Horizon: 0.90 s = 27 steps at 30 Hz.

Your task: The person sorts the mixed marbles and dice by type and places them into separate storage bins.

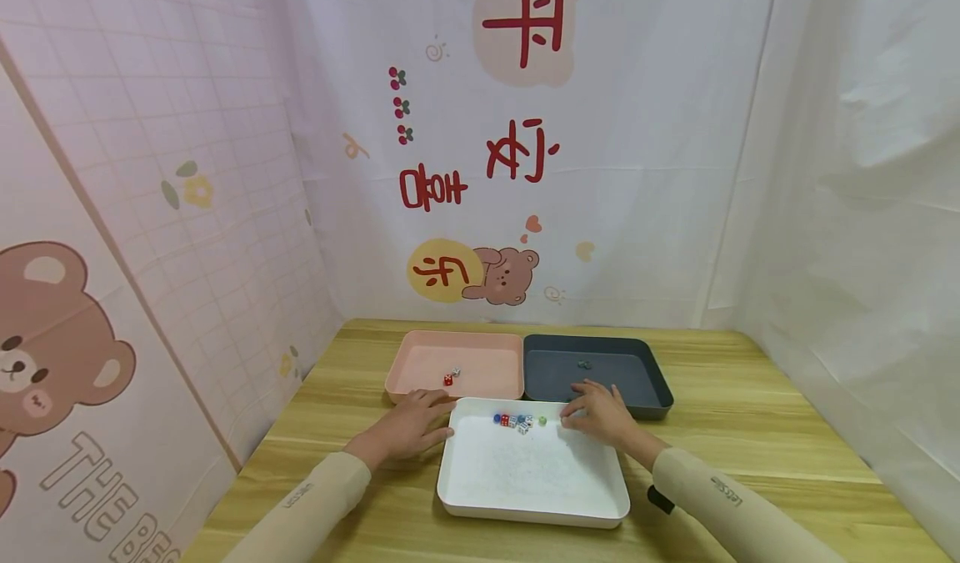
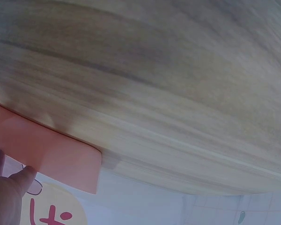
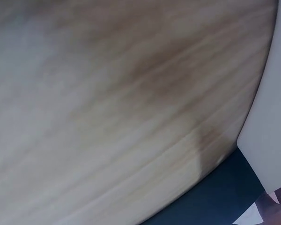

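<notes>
A white tray (image 1: 534, 484) lies nearest on the table, with a cluster of small dice along its far side. Among them are a blue die (image 1: 497, 419), a red die (image 1: 505, 420), a green die (image 1: 543, 420) and several white or pale ones. My left hand (image 1: 408, 425) rests by the tray's far left corner, fingers loosely bent, holding nothing visible. My right hand (image 1: 600, 413) reaches over the far right corner, its fingertips inside the tray, right of the green die. Nothing shows between its fingers, though their undersides are hidden.
Behind the white tray stand a pink tray (image 1: 480, 361) and a dark grey tray (image 1: 626, 371), side by side. A red die (image 1: 448, 379) and a whitish die (image 1: 456, 372) lie in the pink one; small dark green dice (image 1: 584, 364) lie in the grey one. Printed cloth walls surround the wooden table (image 1: 750, 429).
</notes>
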Motion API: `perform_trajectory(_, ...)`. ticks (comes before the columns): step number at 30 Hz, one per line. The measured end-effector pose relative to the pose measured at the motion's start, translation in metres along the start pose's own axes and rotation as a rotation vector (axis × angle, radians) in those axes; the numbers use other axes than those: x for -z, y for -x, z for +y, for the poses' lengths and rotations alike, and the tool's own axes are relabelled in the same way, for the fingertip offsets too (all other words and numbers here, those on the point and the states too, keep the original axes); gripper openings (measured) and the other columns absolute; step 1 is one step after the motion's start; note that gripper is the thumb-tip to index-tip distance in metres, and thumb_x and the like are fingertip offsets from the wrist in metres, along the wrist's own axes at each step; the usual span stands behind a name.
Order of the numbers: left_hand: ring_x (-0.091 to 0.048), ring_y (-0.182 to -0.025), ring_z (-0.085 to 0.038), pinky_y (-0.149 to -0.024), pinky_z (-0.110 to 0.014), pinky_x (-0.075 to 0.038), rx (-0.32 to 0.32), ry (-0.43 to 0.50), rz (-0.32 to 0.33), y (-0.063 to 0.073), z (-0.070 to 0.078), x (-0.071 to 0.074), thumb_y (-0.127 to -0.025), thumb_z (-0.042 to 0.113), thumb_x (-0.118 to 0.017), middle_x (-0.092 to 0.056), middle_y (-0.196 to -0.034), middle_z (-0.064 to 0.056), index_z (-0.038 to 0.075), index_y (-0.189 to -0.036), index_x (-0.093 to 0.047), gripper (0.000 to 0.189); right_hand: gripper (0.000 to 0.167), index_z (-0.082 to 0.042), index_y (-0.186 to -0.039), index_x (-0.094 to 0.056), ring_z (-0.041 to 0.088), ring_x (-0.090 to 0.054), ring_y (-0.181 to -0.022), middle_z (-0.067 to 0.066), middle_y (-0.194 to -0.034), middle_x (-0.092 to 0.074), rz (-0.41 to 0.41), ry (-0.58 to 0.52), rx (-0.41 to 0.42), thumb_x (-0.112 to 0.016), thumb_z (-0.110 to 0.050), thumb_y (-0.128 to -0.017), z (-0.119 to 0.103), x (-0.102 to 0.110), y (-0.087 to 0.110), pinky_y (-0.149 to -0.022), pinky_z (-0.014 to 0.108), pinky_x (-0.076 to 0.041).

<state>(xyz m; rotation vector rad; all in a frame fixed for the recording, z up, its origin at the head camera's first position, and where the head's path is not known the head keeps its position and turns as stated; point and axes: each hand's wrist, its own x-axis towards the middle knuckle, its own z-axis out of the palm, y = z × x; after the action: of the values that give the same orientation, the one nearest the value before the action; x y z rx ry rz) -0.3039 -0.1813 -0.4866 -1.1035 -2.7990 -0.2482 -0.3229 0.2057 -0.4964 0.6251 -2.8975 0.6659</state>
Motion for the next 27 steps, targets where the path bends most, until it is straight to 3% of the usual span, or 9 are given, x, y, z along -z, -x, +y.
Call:
perform_trajectory(11,-0.043,-0.132,-0.036,-0.112,-0.054,-0.03,0.009,-0.01,-0.007,0.0,-0.002,-0.003,-0.102,0.041,-0.052,-0.046,-0.146,-0.019,0.007,-0.143,-0.053,0.053,0.007,-0.024,-0.093,-0.081,0.046,-0.036,-0.137,0.022,-0.138,-0.055,0.024,-0.098,-0.015,-0.076,-0.026,-0.088,0.0,0.005,-0.006,-0.106,0.077,-0.013)
perform_trajectory(27,-0.044,-0.132,-0.035,-0.112,-0.053,-0.031,0.008,-0.024,-0.01,0.0,-0.001,-0.001,-0.102,0.044,-0.051,-0.046,-0.146,-0.018,0.008,-0.143,-0.054,0.054,0.012,-0.018,-0.098,-0.08,0.047,-0.042,-0.133,0.024,-0.138,-0.055,0.051,-0.154,-0.037,-0.074,-0.025,-0.09,-0.001,0.016,-0.01,-0.106,0.076,-0.016)
